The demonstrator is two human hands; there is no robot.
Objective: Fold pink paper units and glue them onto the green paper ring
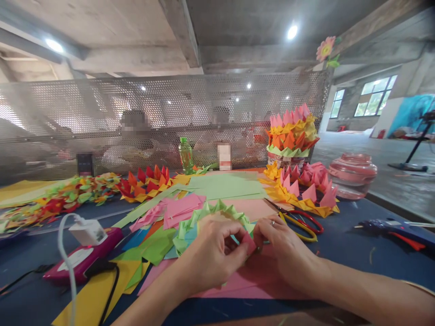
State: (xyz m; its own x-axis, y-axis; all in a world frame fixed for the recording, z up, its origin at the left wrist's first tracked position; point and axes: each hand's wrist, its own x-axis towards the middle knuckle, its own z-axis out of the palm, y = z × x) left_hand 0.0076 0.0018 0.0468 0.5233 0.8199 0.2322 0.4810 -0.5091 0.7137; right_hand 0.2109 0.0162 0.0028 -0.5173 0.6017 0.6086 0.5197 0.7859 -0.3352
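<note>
Near the middle of the table, my left hand [220,246] pinches a small folded piece of pink paper [249,243] between thumb and fingers. My right hand [283,246], with a ring on one finger, closes on the right edge of the same piece. Just behind and partly under my hands lies a ring of folded light-green paper [185,231] with pointed tips; its near part is hidden. Sheets of pink paper [265,278] lie flat beneath both wrists. Beyond my right hand rest scissors [306,228] with red and yellow handles.
A magenta power strip [84,265] with a white charger and cables lies left. Right are a blue glue gun [397,228] and a water jar [353,179]. Folded-paper rings, paper stacks and a green bottle [186,156] stand before a perforated metal screen [204,104].
</note>
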